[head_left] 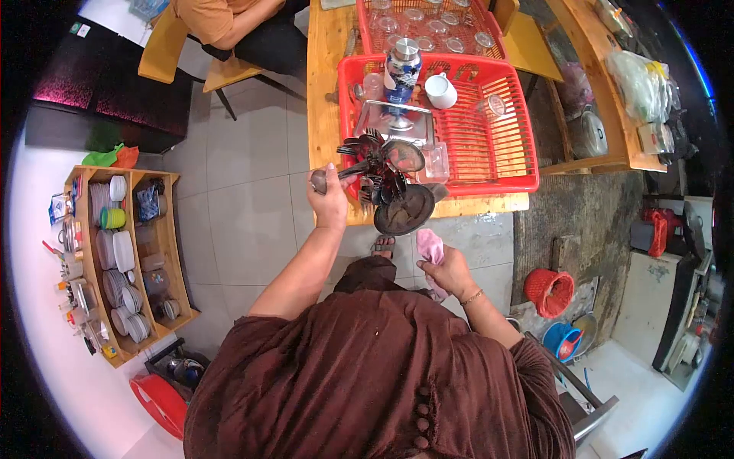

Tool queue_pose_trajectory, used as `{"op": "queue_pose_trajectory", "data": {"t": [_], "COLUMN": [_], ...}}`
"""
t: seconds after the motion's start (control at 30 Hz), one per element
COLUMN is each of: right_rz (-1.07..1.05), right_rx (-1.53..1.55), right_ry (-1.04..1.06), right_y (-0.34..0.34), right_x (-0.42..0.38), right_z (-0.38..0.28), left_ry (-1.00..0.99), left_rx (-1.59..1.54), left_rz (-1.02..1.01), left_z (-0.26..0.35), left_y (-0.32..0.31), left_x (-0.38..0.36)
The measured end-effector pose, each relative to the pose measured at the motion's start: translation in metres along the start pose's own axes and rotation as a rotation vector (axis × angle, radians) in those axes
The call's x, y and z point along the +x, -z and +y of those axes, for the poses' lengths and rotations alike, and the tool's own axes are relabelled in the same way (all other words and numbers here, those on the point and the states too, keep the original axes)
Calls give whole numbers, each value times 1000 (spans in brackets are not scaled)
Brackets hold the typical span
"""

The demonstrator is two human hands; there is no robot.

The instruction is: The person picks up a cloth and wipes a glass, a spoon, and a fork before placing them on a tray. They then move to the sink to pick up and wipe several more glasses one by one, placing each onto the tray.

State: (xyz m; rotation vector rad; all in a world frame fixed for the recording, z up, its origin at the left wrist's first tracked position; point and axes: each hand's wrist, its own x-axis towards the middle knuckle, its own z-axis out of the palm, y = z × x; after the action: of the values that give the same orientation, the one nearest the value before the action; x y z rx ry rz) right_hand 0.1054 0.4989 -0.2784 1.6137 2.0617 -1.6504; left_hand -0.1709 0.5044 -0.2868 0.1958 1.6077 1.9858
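My left hand point(329, 200) is closed round the handles of a bundle of ladles and forks point(378, 170), held up over the near edge of the wooden table. A broad dark ladle bowl point(405, 209) hangs lowest in the bundle, with forks fanned out above. Lower and to the right, my right hand point(453, 272) grips a crumpled pink cloth point(430, 246), apart from the utensils. Just behind the bundle stands a red plastic rack point(489, 183). In it are a blue patterned flask point(401, 73), a white mug point(440, 91), a metal tray point(382, 118) and clear cups.
A second red basket point(367, 34) with several glasses sits farther back on the table point(325, 115). A seated person point(229, 23) is at the far left of it. Shelves of dishes point(126, 260) stand left; a red basket point(549, 292) and blue bucket point(562, 340) are right.
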Motion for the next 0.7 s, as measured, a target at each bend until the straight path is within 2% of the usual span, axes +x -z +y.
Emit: {"op": "queue_pose_trajectory", "data": {"t": [0.07, 0.13, 0.17, 0.23, 0.27, 0.33, 0.37, 0.43, 0.53, 0.6, 0.63, 0.7], "right_rz": [-2, -5, -6, -7, -9, 3, 13, 6, 27, 54, 44, 44], "right_rx": [8, -2, -16, 4, 19, 4, -14, -32, -50, -48, -37, -22], "right_ry": [-94, -66, -42, -53, -47, -52, -58, -61, -28, 4, 7, 4], "right_y": [7, 5, 6, 7, 8, 4, 2, -4, -11, -13, -12, -12], "right_x": [-4, -5, -5, -9, -9, -8, -7, -3, -1, -3, -2, 0], "right_z": [-21, -21, -21, -22, -23, -17, -13, -7, -3, -2, -1, 5], "left_ry": [-44, -228, -230, -591, -590, -415, -415, -660, -486, -233, -123, -206], "left_rx": [5, 157, 153, 602, 603, 586, 586, 934, 1072, 1280, 1275, 1238], "left_rz": [-15, -179, -186, -356, -357, -294, -299, -287, -302, -377, -483, -634], "left_z": [-1, 15, 28, 57, 55, 43, 33, 12, 14, 36, 44, 55], "left_y": [-1, -7, -9, -7, -5, 0, -1, -12, -33, -40, -35, -19], "left_x": [-2, -10, -15, -30, -29, -22, -18, -10, 0, 6, 15, 22]}}
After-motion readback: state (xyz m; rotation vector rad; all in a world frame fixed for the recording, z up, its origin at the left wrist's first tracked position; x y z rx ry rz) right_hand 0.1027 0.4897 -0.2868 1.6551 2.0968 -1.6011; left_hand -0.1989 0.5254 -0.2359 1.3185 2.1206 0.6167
